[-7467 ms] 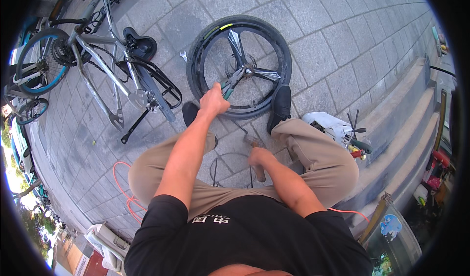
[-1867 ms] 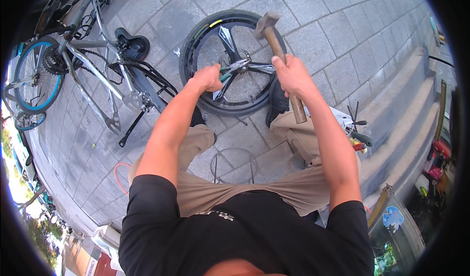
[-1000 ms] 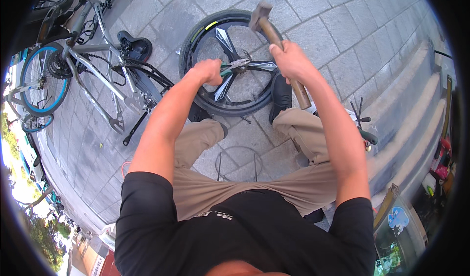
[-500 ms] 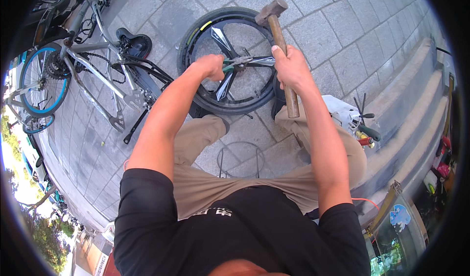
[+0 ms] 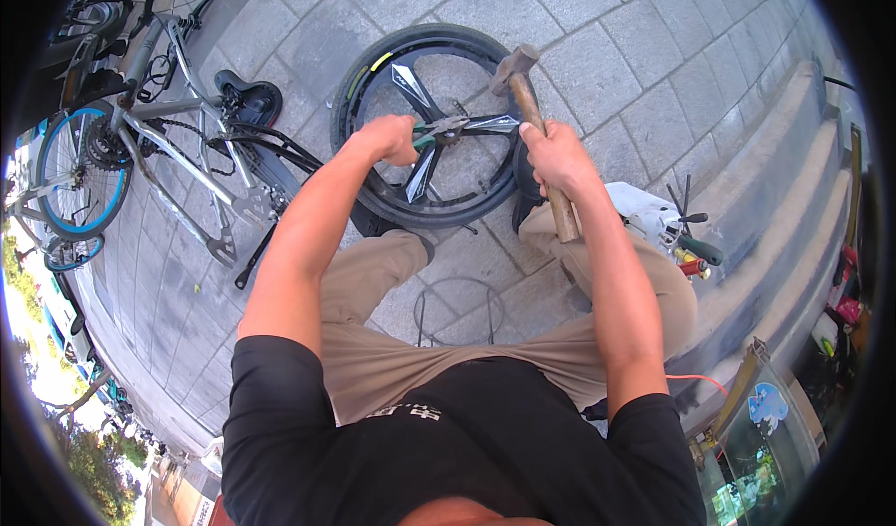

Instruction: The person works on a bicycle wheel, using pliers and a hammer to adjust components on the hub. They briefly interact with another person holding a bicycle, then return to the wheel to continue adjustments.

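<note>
Hammer [image 5: 528, 98] shifted — pliers [image 5: 446, 128] (left hand [image 5: 391, 140]) partly hidden.

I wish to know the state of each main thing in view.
left hand: closed on pliers
right hand: closed around hammer
pliers: jaws at wheel's centre, grip unclear
hammer: held, head pointing away
wheel: lying flat
silver bicycle: near end without wheel
white bag: crumpled, contents partly unclear

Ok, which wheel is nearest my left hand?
The black three-spoke wheel, lying flat; the pliers in your left hand reach its middle. The others, like the blue-rimmed wheel, are farther left.
</note>
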The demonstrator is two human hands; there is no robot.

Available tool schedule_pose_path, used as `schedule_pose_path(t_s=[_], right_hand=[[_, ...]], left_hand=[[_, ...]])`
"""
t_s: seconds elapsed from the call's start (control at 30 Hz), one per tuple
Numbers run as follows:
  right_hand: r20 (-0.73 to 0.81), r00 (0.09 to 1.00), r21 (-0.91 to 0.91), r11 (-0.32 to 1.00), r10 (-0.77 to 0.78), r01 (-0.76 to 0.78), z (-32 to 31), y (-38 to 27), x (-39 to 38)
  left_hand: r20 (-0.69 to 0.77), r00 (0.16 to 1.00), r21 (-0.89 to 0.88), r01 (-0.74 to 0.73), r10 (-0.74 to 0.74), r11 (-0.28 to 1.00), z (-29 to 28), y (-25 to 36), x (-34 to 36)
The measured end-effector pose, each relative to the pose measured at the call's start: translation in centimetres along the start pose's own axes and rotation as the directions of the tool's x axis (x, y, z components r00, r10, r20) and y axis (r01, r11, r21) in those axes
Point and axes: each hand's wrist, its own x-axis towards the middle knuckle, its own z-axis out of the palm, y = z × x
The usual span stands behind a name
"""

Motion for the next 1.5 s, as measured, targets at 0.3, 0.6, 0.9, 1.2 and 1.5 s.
schedule_pose_path(t_s=[0.3, 0.6, 0.9, 1.2, 1.5], right_hand=[[0.068, 0.998, -0.026, 1.000, 0.013, -0.011, 1.4, 0.2, -0.3], [0.096, 0.995, -0.229, 0.973, 0.031, -0.008, 3.7, 0.8, 0.7], [-0.135, 0.972, 0.090, 0.975, -0.191, 0.204, 1.7, -2.3, -1.4], [0.057, 0.997, 0.214, 0.975, 0.049, -0.060, 4.0, 1.7, -0.1], [-0.061, 0.997, -0.276, 0.959, 0.044, -0.060, 3.3, 10.4, -3.8]], left_hand=[[-0.001, 1.000, 0.041, -0.026, 0.026, 0.999, 0.0, -0.9, 0.3], [0.040, 0.999, 0.022, -0.024, 0.023, 0.999, -0.4, -0.6, 0.5], [0.047, 0.999, 0.037, -0.013, 0.011, 0.999, 0.8, -0.9, -0.5], [0.038, 0.999, 0.057, -0.033, 0.031, 0.998, 0.7, -1.4, -0.9], [-0.003, 0.993, -0.095, -0.115, 0.116, 0.989, -3.1, 0.3, -2.3]])
